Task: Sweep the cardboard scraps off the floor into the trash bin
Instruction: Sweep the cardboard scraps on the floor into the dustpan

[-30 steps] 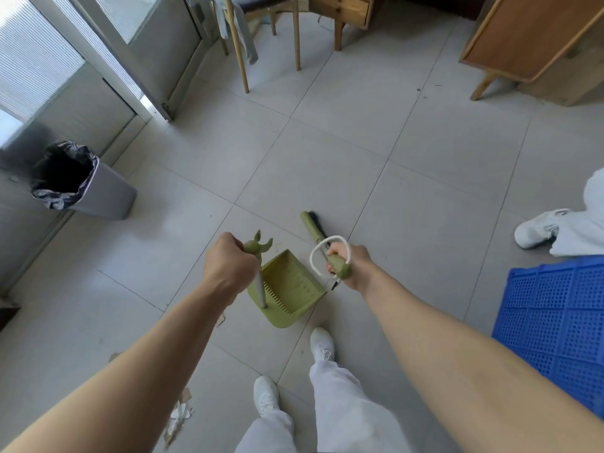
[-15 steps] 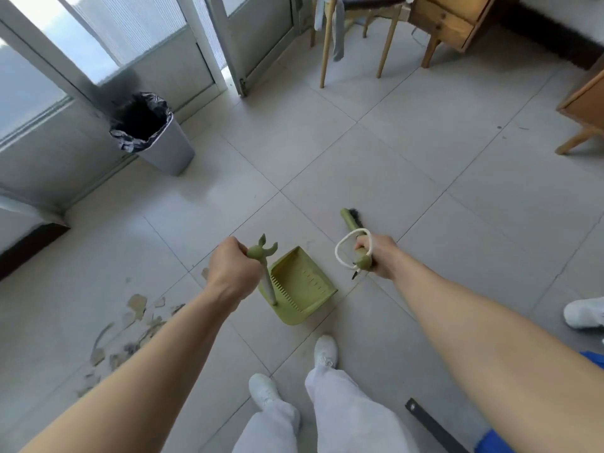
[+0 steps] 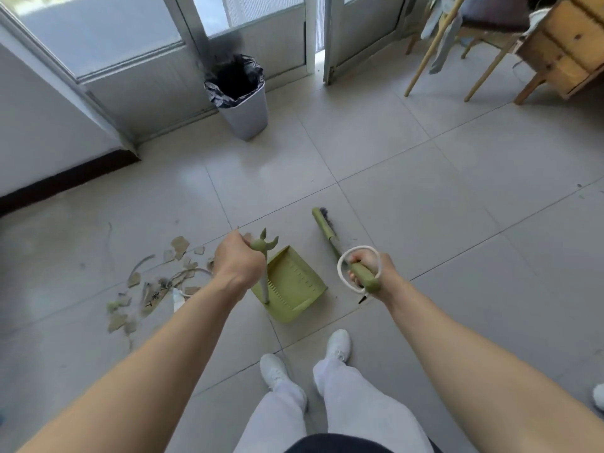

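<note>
Brown cardboard scraps (image 3: 153, 282) lie scattered on the tiled floor at the left, partly hidden behind my left forearm. My left hand (image 3: 240, 261) grips the upright handle of a green dustpan (image 3: 292, 286), whose pan sits on the floor just right of the scraps. My right hand (image 3: 369, 273) grips the green handle of a broom (image 3: 323, 223) with a white cord loop; its dark bristles touch the floor ahead of the pan. A grey trash bin (image 3: 243, 109) with a black liner stands by the glass doors, beyond both hands.
Glass doors and a wall with a dark baseboard (image 3: 65, 179) bound the far side. Wooden chair legs (image 3: 425, 50) and a wooden drawer unit (image 3: 565, 44) stand at the upper right. My white shoes (image 3: 338, 346) are below the dustpan. Another white shoe (image 3: 598, 397) shows at the right edge.
My view has swung left: the bin moved from the left edge toward the centre, and the scrap pile came fully into view. Both hands keep holding the dustpan and broom.
</note>
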Demonstrator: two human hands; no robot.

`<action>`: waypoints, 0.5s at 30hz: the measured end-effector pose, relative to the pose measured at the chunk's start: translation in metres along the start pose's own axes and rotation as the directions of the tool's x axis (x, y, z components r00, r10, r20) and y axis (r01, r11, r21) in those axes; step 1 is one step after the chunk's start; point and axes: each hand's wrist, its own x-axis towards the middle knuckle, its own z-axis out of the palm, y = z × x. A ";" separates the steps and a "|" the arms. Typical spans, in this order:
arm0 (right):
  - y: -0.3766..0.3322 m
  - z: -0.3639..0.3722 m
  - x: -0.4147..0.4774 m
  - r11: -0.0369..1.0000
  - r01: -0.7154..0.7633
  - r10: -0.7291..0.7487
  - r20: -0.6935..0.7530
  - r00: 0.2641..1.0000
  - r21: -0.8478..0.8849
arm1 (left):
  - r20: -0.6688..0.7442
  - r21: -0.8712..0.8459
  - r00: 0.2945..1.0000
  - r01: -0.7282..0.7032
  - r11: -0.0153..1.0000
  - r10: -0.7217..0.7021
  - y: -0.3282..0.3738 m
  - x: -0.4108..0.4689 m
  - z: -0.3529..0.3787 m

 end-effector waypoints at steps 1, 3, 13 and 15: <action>0.001 0.004 -0.002 1.000 0.013 -0.014 -0.021 1.000 -0.013 | -0.003 -0.007 1.000 0.003 1.000 -0.003 -0.009 0.001 -0.006; -0.001 0.013 -0.004 0.998 0.043 -0.045 -0.043 0.998 -0.052 | -0.008 -0.016 1.000 0.004 1.000 -0.004 -0.026 0.003 -0.020; 0.052 0.129 -0.026 0.990 -0.021 0.027 0.047 0.999 -0.140 | -0.021 -0.048 0.996 0.080 0.996 -0.081 -0.115 0.014 -0.075; 0.072 0.166 -0.039 0.975 -0.043 0.063 0.087 0.994 -0.218 | -0.035 -0.054 0.994 0.105 0.993 -0.107 -0.129 0.020 -0.083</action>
